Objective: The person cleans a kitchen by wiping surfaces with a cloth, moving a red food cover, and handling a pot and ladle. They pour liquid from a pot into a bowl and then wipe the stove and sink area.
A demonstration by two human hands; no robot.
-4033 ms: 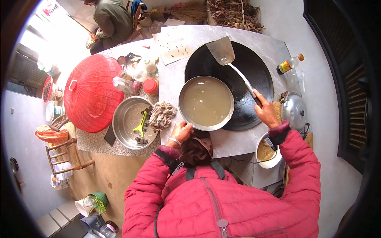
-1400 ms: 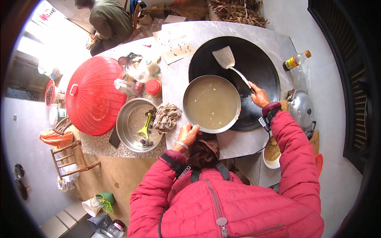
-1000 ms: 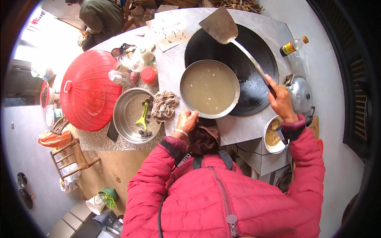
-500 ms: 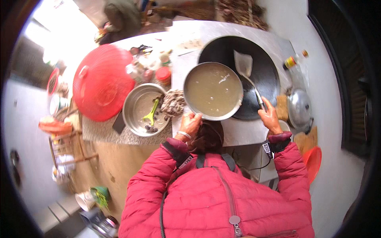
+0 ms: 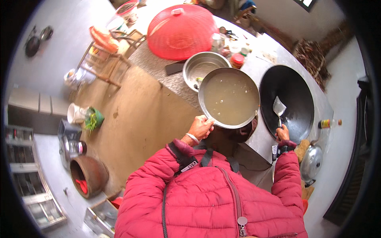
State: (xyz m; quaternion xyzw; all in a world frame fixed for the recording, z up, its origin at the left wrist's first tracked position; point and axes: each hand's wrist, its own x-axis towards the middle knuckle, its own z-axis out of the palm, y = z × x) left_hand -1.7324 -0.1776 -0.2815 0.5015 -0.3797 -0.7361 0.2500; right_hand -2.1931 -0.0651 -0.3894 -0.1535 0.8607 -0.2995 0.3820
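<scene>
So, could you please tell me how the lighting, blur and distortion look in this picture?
All in the head view: glare washes out the table beside the red cover; small glints dot the liquid in the pan; the red-lidded jar looks soft; the dark wall panel bends along the picture's black rim.

Floor [image 5: 147,119] is finished in tan, marked by a small dark stain. Left side is bounded by a pale wall [image 5: 65,45]; dark pans [image 5: 32,47] are hung there. Wooden chair [image 5: 104,77] is placed beside the speckled countertop [image 5: 178,87]. Lower left: a white-framed paned unit [image 5: 35,182] is set near a brown earthenware jar [image 5: 99,172]. Right wall [image 5: 337,139] is fitted with a dark frame [image 5: 357,154]. Dry stalks [image 5: 309,61] are piled upper right; a small window [image 5: 306,3] is cropped by the top edge. Upper left is washed out by bright light.
</scene>
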